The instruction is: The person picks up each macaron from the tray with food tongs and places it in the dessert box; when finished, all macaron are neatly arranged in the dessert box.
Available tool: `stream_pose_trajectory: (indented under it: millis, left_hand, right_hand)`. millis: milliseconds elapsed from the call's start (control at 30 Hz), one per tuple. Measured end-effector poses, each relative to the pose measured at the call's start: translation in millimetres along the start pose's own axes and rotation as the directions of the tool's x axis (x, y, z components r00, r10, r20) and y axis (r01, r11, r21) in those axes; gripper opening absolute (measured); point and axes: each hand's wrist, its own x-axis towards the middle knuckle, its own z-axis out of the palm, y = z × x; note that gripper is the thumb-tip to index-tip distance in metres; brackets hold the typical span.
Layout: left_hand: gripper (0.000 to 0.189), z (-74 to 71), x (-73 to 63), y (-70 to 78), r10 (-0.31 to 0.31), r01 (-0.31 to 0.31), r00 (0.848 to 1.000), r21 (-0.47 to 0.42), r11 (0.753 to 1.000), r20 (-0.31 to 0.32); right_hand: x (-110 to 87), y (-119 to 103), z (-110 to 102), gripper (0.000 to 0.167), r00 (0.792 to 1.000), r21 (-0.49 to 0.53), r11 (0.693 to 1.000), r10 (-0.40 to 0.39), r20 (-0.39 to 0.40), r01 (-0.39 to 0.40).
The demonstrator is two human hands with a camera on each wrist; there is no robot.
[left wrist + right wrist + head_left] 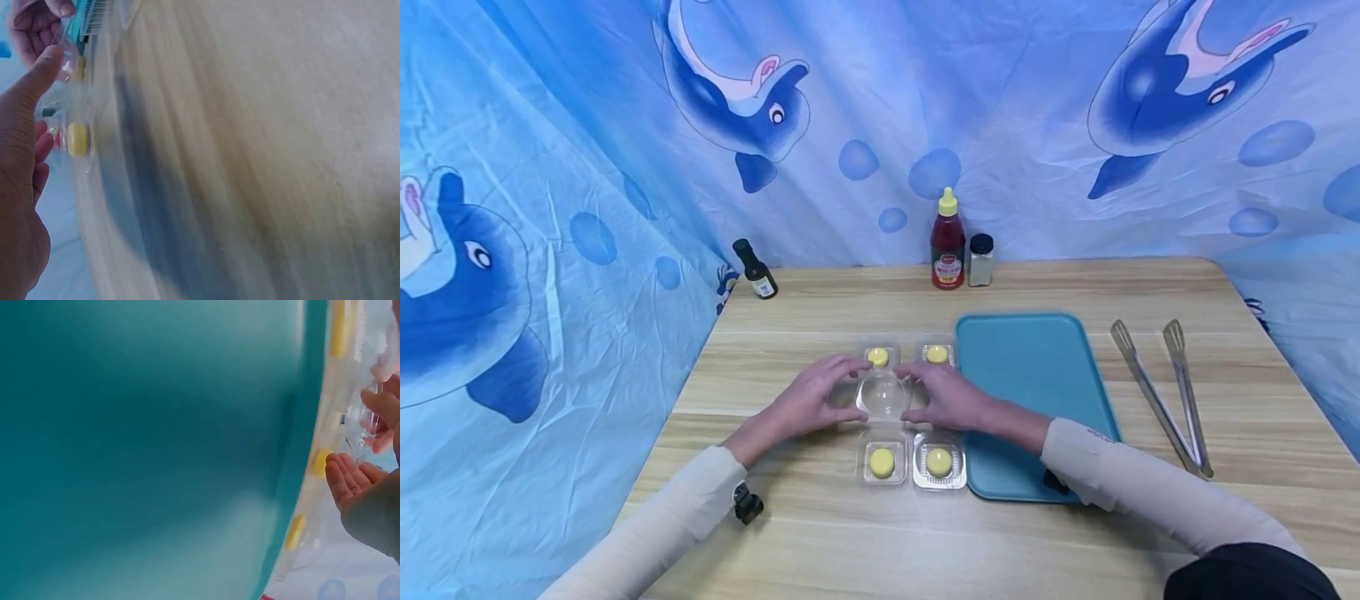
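Observation:
Both hands hold a clear domed plastic lid (883,397) between them. My left hand (812,397) grips its left edge with thumb and fingers spread along the side. My right hand (951,398) grips the right edge in the same way. Behind the lid are two clear plastic boxes, holding a yellow round cake (877,357) and another yellow cake (937,354). Nearer me sit two similar boxes with a left cake (882,462) and a right cake (939,462). In the right wrist view the lid (370,419) stands above the boxes.
A teal tray (1030,367) lies under my right forearm. Metal tongs (1183,400) lie spread at the right. Along the back stand a dark small bottle (756,270), a red sauce bottle (948,246) and a black-capped shaker (981,262), before a blue dolphin curtain (865,100).

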Motion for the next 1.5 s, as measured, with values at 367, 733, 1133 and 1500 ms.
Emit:
stream_pose_trajectory:
  millis: [367, 733, 1133, 1500]
  left_hand:
    - [0.09, -7.9, 15.5, 6.1, 0.028, -0.026, 0.996, 0.024, 0.999, -0.082]
    - [0.088, -15.5, 23.9, 8.9, 0.018, -0.01, 0.986, 0.045, 0.999, -0.166]
    - [0.091, -13.9, 26.4, 17.2, 0.051, -0.059, 0.97, -0.026, 0.998, -0.237]
    - [0.016, -10.6, 31.4, 29.4, -0.146, 0.02, 0.905, -0.305, 0.952, -0.399]
  right_hand:
    - [0.7, -12.4, -16.1, 0.081, 0.999, 0.308, 0.951, 0.036, -0.023, -0.028]
    - [5.0, -19.7, -25.4, 0.048, 0.97, 0.608, 0.783, 0.23, -0.085, -0.132]
    - [11.4, -22.0, -24.3, 0.014, 0.91, 0.806, 0.576, 0.395, -0.128, -0.137]
    - [8.8, -23.5, -29.5, 0.006, 0.921, 0.702, 0.711, 0.298, -0.252, -0.038]
